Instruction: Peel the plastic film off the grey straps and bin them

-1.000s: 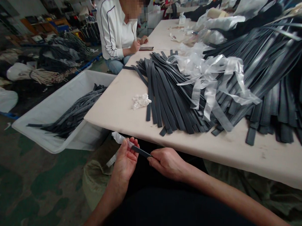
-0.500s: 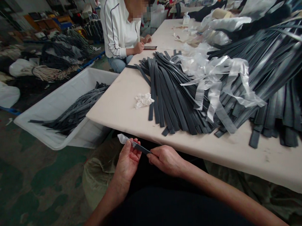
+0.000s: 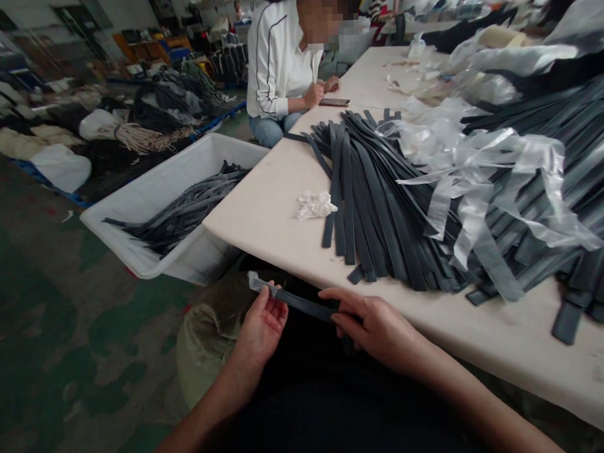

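Observation:
A dark grey flat strap (image 3: 304,305) stretches between my two hands, just in front of the table edge. My left hand (image 3: 264,319) pinches it near one end, where a clear plastic sleeve (image 3: 257,280) sticks out past the fingertips. Farther along, my right hand (image 3: 369,322) grips the strap between thumb and fingers; the part beyond that hand is hidden. Many similar dark straps (image 3: 376,216) lie fanned out on the table, with strips of clear plastic film (image 3: 473,199) strewn over them.
The beige-topped table (image 3: 261,215) fills the right side, with crumpled white tissue (image 3: 315,205) near its corner. A white bin (image 3: 132,240) holding more straps stands at left. A seated person (image 3: 279,60) is at the far side by a phone (image 3: 334,102). Below is a greenish sack (image 3: 202,344).
My right hand has slid right along the strap, away from my left hand, so more of the strap shows between them. The whole view has shifted left.

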Tool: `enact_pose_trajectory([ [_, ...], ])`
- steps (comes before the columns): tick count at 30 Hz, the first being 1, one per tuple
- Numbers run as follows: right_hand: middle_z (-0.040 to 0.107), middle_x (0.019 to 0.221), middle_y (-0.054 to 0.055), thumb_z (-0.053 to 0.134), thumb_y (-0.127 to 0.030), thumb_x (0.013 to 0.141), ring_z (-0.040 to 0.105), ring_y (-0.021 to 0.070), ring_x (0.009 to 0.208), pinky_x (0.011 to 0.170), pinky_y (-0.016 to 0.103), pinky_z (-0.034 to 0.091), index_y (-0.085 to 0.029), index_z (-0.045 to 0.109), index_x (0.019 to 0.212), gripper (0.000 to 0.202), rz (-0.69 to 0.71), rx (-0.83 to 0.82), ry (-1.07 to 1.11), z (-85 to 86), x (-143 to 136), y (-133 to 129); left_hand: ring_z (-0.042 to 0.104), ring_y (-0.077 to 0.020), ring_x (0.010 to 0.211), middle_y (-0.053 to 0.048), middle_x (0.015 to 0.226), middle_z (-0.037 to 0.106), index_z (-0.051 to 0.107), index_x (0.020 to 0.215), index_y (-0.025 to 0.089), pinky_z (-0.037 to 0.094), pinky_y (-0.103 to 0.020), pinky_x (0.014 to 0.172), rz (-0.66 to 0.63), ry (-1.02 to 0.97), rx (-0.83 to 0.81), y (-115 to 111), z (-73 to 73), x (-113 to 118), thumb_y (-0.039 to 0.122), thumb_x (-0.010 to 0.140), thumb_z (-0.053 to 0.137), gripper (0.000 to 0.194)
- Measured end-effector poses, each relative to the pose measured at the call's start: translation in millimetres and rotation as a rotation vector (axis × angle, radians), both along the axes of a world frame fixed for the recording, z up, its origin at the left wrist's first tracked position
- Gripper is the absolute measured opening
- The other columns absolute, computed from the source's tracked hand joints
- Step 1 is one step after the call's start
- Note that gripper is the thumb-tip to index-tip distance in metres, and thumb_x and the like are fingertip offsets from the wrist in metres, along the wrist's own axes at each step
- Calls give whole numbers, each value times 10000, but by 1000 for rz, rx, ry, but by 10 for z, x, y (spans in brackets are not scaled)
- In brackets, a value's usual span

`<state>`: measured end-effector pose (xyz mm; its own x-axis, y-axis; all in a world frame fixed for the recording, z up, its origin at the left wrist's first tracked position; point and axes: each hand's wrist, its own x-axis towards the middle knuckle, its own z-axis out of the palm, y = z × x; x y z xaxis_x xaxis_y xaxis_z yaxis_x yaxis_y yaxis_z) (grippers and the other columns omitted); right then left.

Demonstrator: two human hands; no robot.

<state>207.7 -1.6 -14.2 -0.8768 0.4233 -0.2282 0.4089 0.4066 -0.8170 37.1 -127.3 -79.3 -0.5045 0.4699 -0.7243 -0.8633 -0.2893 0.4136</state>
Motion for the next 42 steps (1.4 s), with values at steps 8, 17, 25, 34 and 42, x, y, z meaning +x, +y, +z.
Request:
enact_pose_trajectory([
  [8,744,905,37,529,-225,920,665,168,688,662,252,468,-214,545,1367,447,7,140,12,-151,-303,-74,707,-127,785,-53,887,762,725,922,124,574,-226,721,-224,-15,166,44,-12,296,179,931,635,106],
  [17,765,893,9,524,-196,917,713,183,765,685,254,505,-260,571,1346,436,37,188,15,-75,-269,-46,694,-131,794,-46,927,768,745,946,143,562,-237,733,-236,32,218,-22,1,241,207,874,712,101],
  [25,728,1002,61,614,-208,917,706,224,815,698,284,520,-222,577,1334,419,156,760,76,-309,-331,-170,695,-153,872,-62,968,777,769,940,148,545,-240,788,-174,217,153,-40,-77,131,255,758,822,218],
  [34,737,792,32,474,-238,996,695,178,721,647,243,453,-193,678,899,231,76,449,-69,-357,-275,-142,699,-185,894,-86,1031,768,767,978,162,541,-252,724,-297,316,80,-155,-63,143,462,665,877,447],
  [42,669,653,13,417,-350,995,633,138,540,508,202,458,-159,607,935,276,114,-391,13,-377,-295,-191,691,-144,752,-49,834,766,750,864,148,553,-238,684,-171,264,61,-186,-73,96,394,556,946,441],
])
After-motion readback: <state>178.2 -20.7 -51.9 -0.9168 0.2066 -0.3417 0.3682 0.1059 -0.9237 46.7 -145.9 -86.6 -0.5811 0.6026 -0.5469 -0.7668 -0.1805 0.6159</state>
